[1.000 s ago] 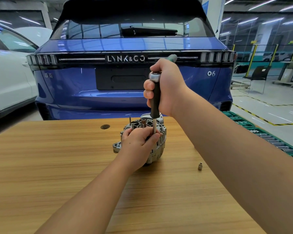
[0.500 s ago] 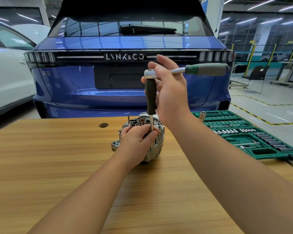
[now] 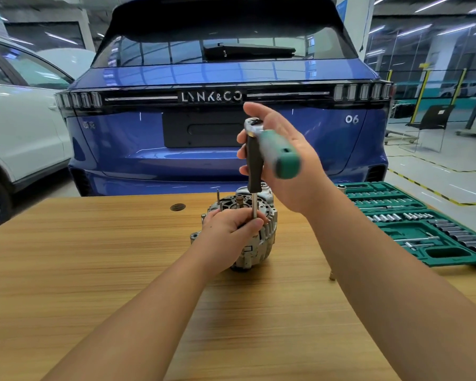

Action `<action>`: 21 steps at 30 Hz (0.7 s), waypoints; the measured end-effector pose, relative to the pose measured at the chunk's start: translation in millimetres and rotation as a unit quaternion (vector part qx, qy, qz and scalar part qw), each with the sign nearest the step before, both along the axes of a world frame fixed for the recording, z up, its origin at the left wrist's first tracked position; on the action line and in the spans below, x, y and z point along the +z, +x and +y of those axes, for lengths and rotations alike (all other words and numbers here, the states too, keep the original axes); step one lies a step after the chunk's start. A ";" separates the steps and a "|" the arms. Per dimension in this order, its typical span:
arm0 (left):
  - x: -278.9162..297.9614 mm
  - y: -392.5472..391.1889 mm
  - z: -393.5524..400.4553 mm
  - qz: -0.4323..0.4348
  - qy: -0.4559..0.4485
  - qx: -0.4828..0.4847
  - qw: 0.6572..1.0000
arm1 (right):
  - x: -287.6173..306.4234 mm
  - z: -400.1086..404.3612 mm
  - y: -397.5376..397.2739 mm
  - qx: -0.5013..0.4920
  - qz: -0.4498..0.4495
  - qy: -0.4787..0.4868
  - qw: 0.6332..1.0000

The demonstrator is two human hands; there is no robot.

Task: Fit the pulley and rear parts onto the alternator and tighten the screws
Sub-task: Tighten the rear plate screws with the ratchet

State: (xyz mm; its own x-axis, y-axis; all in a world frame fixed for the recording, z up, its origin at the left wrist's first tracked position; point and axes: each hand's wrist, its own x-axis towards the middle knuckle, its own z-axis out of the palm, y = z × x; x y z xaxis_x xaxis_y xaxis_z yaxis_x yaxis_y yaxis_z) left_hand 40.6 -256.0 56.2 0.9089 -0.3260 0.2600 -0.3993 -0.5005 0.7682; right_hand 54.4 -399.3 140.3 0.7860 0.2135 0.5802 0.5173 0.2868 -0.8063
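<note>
We're mid-tightening: left hand (image 3: 231, 229) grips the alternator (image 3: 261, 237) and extension shaft, right hand (image 3: 283, 160) loosely cradles the ratchet (image 3: 275, 149) above it; rear studs remain bare.

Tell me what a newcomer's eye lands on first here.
The ratchet with its green handle, raised in the right hand at centre. Below it the left hand steadies the alternator on the wooden table. A blue car fills the background.
</note>
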 end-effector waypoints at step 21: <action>-6.1 12.7 7.0 0.000 0.025 -0.001 1.000 | -17.3 22.5 12.7 -0.056 -0.127 0.083 0.987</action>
State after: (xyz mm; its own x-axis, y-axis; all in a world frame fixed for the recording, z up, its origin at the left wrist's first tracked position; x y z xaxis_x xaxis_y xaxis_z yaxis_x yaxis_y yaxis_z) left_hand 53.4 -249.0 50.1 0.9081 -0.3413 0.2427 -0.4004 -0.5377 0.7420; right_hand 67.1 -376.9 123.0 0.6232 0.0193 0.7818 0.7329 0.3344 -0.5925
